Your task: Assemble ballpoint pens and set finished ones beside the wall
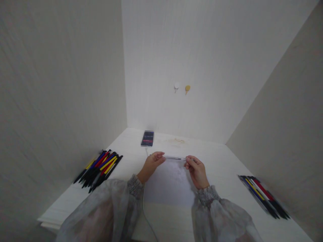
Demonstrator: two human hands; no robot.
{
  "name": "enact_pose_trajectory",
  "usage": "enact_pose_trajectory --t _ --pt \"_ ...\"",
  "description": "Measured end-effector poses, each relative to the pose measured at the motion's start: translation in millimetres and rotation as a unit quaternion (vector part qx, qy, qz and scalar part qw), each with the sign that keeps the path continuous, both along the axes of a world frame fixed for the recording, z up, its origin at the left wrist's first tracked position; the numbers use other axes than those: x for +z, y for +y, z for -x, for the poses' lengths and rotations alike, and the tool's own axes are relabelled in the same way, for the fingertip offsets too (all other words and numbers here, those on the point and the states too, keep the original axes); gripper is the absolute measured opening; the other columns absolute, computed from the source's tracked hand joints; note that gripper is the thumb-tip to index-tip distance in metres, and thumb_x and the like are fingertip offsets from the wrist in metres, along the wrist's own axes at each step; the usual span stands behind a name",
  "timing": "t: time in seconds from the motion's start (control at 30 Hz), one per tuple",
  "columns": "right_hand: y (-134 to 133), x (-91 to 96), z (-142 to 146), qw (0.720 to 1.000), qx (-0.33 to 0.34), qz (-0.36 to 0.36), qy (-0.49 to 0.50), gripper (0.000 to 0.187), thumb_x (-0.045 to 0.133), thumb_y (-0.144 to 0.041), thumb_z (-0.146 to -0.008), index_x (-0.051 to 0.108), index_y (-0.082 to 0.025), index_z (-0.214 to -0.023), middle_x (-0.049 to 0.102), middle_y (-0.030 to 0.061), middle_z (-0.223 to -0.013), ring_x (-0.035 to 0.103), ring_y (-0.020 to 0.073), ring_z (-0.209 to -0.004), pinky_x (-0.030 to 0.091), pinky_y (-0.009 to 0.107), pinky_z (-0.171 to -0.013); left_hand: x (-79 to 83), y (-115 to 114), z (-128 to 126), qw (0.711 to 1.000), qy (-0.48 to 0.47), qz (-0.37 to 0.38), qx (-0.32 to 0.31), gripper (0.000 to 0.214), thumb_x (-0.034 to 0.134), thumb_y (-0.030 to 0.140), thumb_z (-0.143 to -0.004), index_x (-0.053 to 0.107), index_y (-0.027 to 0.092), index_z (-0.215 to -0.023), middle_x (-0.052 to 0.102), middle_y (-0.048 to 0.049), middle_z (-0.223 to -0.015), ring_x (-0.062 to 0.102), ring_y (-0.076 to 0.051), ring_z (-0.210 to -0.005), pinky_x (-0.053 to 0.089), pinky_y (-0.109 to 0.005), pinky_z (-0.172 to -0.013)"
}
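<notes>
A slim, clear pen-like rod (174, 158) with a darker stretch near its right side lies level between my two hands, above a pale sheet (168, 188). My left hand (152, 164) pinches its left end between thumb and fingers. The right end is in the closed fingertips of my right hand (197, 170). My fingers cover both tips, and its exact kind is too small to make out.
Many black pens with coloured barrels (101, 169) lie piled at the left. A smaller row of similar pens (263, 196) lies at the right. Behind my hands are a phone (148, 138) and its white cable (148, 222). Walls (174, 111) enclose the table; two hooks hang there.
</notes>
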State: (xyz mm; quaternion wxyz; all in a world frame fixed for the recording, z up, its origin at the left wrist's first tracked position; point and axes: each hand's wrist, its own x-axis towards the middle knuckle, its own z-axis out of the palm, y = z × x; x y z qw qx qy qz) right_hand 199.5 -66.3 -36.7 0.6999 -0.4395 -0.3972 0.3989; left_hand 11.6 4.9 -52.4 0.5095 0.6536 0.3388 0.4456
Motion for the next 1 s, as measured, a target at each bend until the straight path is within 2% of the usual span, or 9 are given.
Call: enact_pose_trajectory --t 0.1,0.23,0.47,0.57,0.7,0.73,0.8,0.9,1.0 --pt "-0.6 0.3 4.9 1.0 0.012 0.009 0.009 0.015 0.065 -0.028 -0.062 0.059 -0.017 -0.071 0.049 -0.0056 -0.047 0.045 0.0084 -0.044 0.04 0.025 -0.053 1.2 -4.3 -0.7 1.0 -0.004 -0.003 -0.022 0.028 0.047 0.04 -0.074 0.057 0.013 -0.075 0.059 -0.0008 -0.064 0.053 -0.01 -0.061 0.043 -0.025 -0.063" --pt "0.3 -0.5 7.2 0.999 0.019 0.027 0.018 0.016 0.066 -0.028 -0.062 0.058 -0.016 -0.07 0.05 -0.0056 -0.045 0.045 0.0083 -0.044 0.041 0.025 -0.053 -0.6 -3.8 1.1 1.0 -0.003 -0.021 -0.004 0.025 0.052 0.038 -0.07 0.058 0.014 -0.069 0.058 0.0 -0.06 0.052 -0.01 -0.056 0.043 -0.023 -0.058" --pt "4.2 -6.5 6.9 0.998 0.016 0.043 0.045 0.015 0.065 -0.028 -0.062 0.059 -0.016 -0.069 0.048 -0.0063 -0.047 0.044 0.0076 -0.041 0.046 0.029 -0.06 -2.1 -8.0 0.8 0.995 0.035 -0.081 0.042 0.026 0.055 0.039 -0.068 0.062 0.014 -0.075 0.061 -0.0018 -0.065 0.055 -0.012 -0.062 0.044 -0.025 -0.063" --pt "7.5 -6.6 5.0 0.996 0.005 0.012 0.084 0.012 0.063 -0.029 -0.065 0.059 -0.019 -0.071 0.05 -0.0054 -0.053 0.049 0.0082 -0.048 0.047 0.027 -0.063 0.0 -12.1 -1.7 0.995 0.05 -0.089 0.013 0.026 0.055 0.039 -0.069 0.062 0.015 -0.077 0.063 -0.002 -0.07 0.056 -0.013 -0.068 0.044 -0.026 -0.068" --pt "10.7 -1.6 -10.3 0.983 0.003 -0.038 0.181 0.013 0.063 -0.031 -0.064 0.055 -0.021 -0.066 0.057 -0.0017 -0.069 0.056 0.0109 -0.067 0.047 0.028 -0.067 1.1 -12.4 -2.7 0.994 0.065 -0.083 -0.029 0.033 0.052 0.037 -0.072 0.057 0.017 -0.096 0.063 -0.004 -0.087 0.056 -0.014 -0.081 0.043 -0.028 -0.075" --pt "10.4 0.1 -16.4 0.978 0.01 -0.042 0.203 0.014 0.064 -0.031 -0.063 0.054 -0.02 -0.065 0.057 -0.0014 -0.069 0.056 0.0113 -0.067 0.047 0.028 -0.066 0.1 -11.1 -2.2 0.994 0.073 -0.083 -0.019 0.034 0.05 0.038 -0.073 0.055 0.017 -0.099 0.062 -0.0045 -0.089 0.056 -0.014 -0.081 0.043 -0.028 -0.073" --pt "8.3 3.0 -29.3 0.973 0.016 -0.052 0.226 0.017 0.061 -0.034 -0.065 0.052 -0.02 -0.064 0.052 -0.0028 -0.06 0.052 0.0091 -0.055 0.045 0.025 -0.054 -4.0 -7.0 -0.4 0.99 0.102 -0.094 0.017 0.034 0.048 0.038 -0.074 0.055 0.016 -0.098 0.062 -0.0054 -0.087 0.056 -0.014 -0.077 0.044 -0.028 -0.069" --pt "2.6 5.3 -45.4 0.966 0.03 -0.075 0.245 0.03 0.049 -0.046 -0.072 0.048 -0.019 -0.058 0.039 -0.0056 -0.048 0.035 0.0054 -0.036 0.03 0.019 -0.034 -13.0 0.1 2.2 0.977 0.156 -0.13 0.06 0.028 0.049 0.036 -0.073 0.059 0.014 -0.088 0.062 -0.0058 -0.08 0.055 -0.015 -0.07 0.044 -0.028 -0.066" --pt "-1.8 4.8 -54.9 0.959 0.042 -0.081 0.269 0.029 0.045 -0.041 -0.072 0.044 -0.019 -0.054 0.032 -0.0072 -0.045 0.025 0.0038 -0.031 0.02 0.018 -0.029 -19.7 4.2 3.9 0.968 0.188 -0.156 0.059 0.026 0.046 0.034 -0.074 0.06 0.014 -0.084 0.062 -0.0055 -0.076 0.055 -0.015 -0.068 0.043 -0.028 -0.065"
